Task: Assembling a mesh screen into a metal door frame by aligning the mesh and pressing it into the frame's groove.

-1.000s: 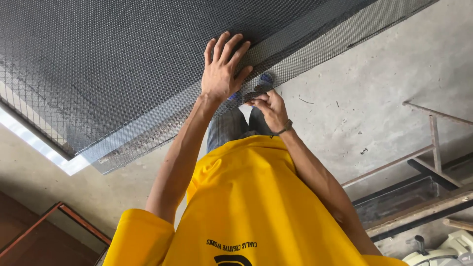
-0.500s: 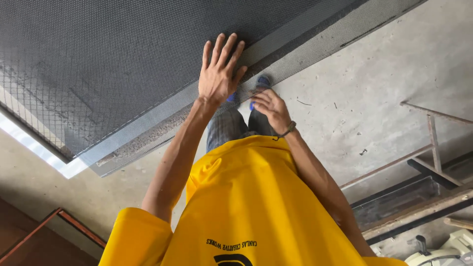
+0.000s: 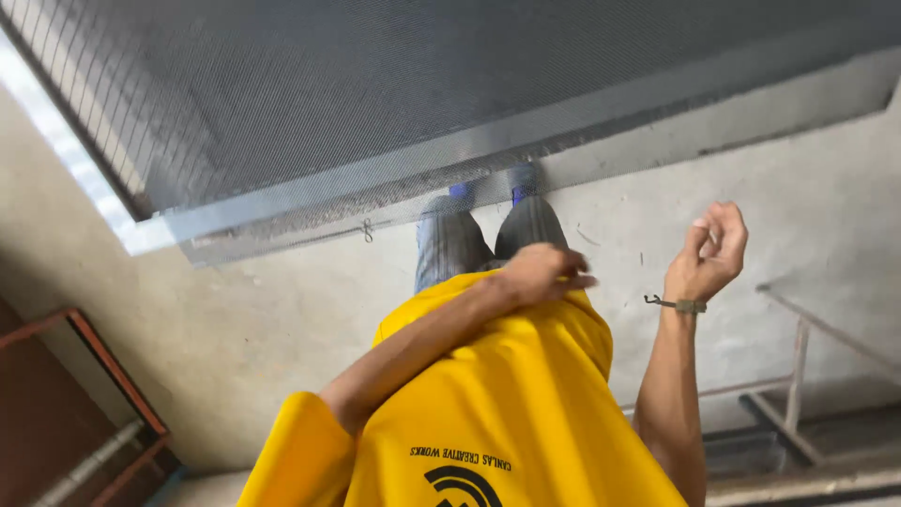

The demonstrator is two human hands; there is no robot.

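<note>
Person standing on bare concrete floor [image 3: 310,310], seen from above the head, yellow shirt [image 3: 497,413] filling the lower middle. Left hand [image 3: 544,270] drawn in over the front of the shirt, just above the thighs, fingers loosely together and pointing toward the person's right; it holds nothing and looks to rest on or just over the cloth, contact hard to tell. Right hand [image 3: 710,255] raised out to the side, well apart from the left, fingers curled inward with thumb near the fingertips in a loose half-closed pose, empty as far as can be seen. A thin olive wristband [image 3: 683,304] sits on that wrist, one loose end sticking out. Large framed mesh screen [image 3: 375,84], dark grey and fine-woven, lies ahead of the feet across the upper part of the view; its pale metal frame rail [image 3: 394,178] runs slanting just beyond the toes. Neither hand touches the screen; both are well clear of it. Blue-toed shoes [image 3: 460,191] sit right at the frame's edge, grey trousers [image 3: 450,246] above them. A small wire hook [image 3: 367,229] shows on the mesh strip near the rail. Reddish metal frame [image 3: 113,376] at the lower left; grey metal railing [image 3: 798,366] at the lower right.
</note>
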